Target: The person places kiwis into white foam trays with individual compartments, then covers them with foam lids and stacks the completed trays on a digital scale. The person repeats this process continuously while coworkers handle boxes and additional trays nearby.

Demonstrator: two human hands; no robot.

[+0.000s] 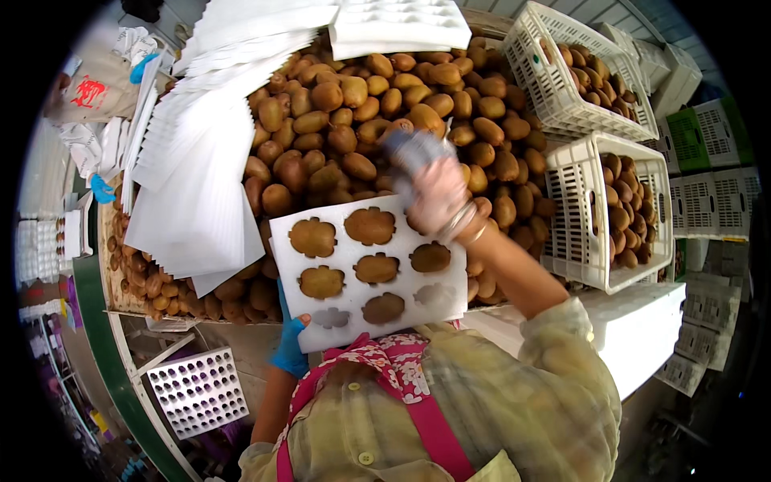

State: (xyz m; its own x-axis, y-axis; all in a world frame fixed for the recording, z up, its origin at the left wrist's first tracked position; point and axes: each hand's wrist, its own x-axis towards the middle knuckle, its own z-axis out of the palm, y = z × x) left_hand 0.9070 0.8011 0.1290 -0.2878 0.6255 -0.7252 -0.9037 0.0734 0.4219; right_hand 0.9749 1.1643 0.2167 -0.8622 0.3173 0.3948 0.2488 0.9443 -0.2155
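My left hand (291, 346), in a blue glove with the thumb tip bare, grips the lower left edge of a white foam tray (354, 247). Kiwifruit (370, 226) fill several of the tray's cutouts. Two cutouts in the row closest to my body hold no fruit and show white. Above the tray's far right corner, my right hand (438, 184) is blurred by motion, with dark grey material over its fingers. It covers part of one filled cutout. Whether its fingers hold a fruit cannot be made out. Beneath and beyond lies a large heap of loose kiwifruit (358, 165).
A fanned stack of white foam sheets (193, 175) leans over the heap's left. White foam trays (400, 27) lie at the far side. Two white plastic crates (569, 211) of kiwifruit stand right, above a white box (638, 331). Another person's blue-gloved hand (101, 188) shows at left.
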